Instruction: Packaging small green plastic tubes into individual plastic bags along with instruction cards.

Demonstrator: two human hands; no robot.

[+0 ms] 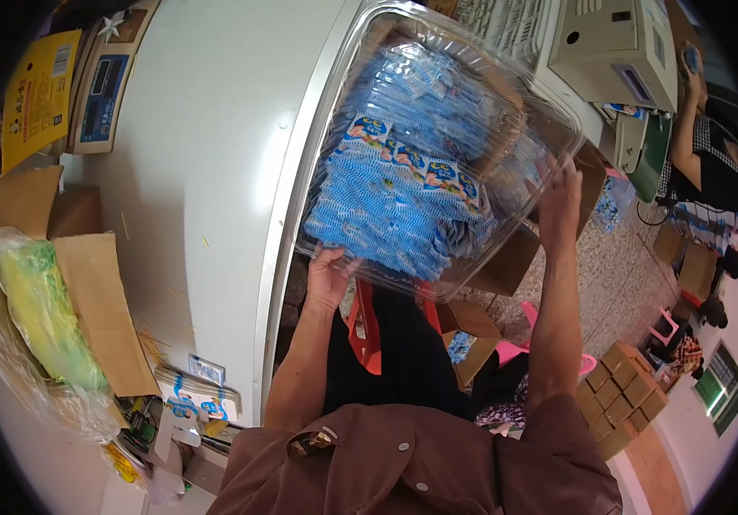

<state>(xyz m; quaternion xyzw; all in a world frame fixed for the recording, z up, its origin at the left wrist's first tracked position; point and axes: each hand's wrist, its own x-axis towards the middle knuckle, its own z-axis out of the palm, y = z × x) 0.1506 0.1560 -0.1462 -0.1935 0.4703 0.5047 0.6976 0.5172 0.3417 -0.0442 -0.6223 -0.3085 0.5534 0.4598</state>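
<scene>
A large clear plastic tray (506,249) is held in front of me, over my lap and beside the white table's edge. Stacked rows of small blue-and-white striped packets (386,197) fill much of it; some show a printed picture. My left hand (329,276) grips the tray's near left rim, thumb on top. On the right side, my right hand (560,193) holds the rim with fingers curled over it, slightly blurred. A brown cardboard piece or box shows through the clear plastic at the tray's right; I cannot tell whether it is inside or beneath.
The white table (206,129) lies left, with an open carton (94,300) holding a yellow-green bag, and a scale (104,99). A beige machine (613,51) stands far right. Below are a red stool (367,326) and cartons (622,395). Other people sit at the right.
</scene>
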